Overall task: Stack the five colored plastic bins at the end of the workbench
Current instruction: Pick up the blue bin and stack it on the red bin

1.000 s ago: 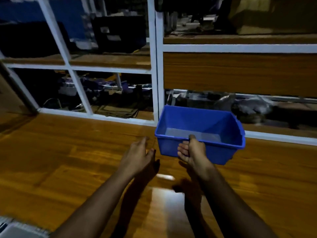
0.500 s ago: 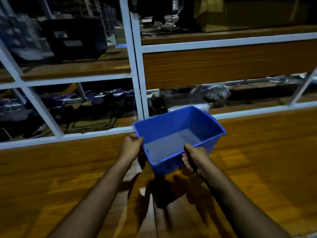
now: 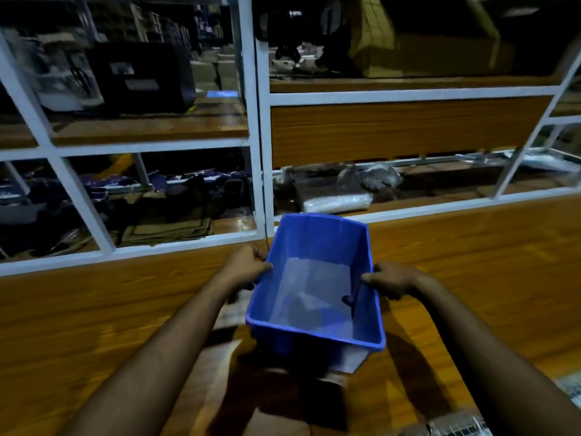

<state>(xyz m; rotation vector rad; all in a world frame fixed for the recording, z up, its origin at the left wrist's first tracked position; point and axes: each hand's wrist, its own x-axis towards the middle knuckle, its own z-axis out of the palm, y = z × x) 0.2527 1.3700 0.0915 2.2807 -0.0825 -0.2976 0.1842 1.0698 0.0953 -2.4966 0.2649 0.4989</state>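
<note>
An empty blue plastic bin (image 3: 316, 287) is held just above the wooden workbench (image 3: 94, 325), its long side pointing away from me. My left hand (image 3: 246, 265) grips the bin's left rim. My right hand (image 3: 391, 278) grips the right rim, with the thumb inside the wall. No other colored bin is in view.
A white-framed shelf rack (image 3: 261, 152) runs along the back of the bench, filled with dark boxes, bags and wrapped items. A pale meshed object (image 3: 459, 427) lies at the bench's near right edge. A bright glare patch sits on the wood under the bin.
The bin has turned so its long side points away and has come closer to me. My left hand went from empty to gripping the left rim; my right hand shifted to the right rim.
</note>
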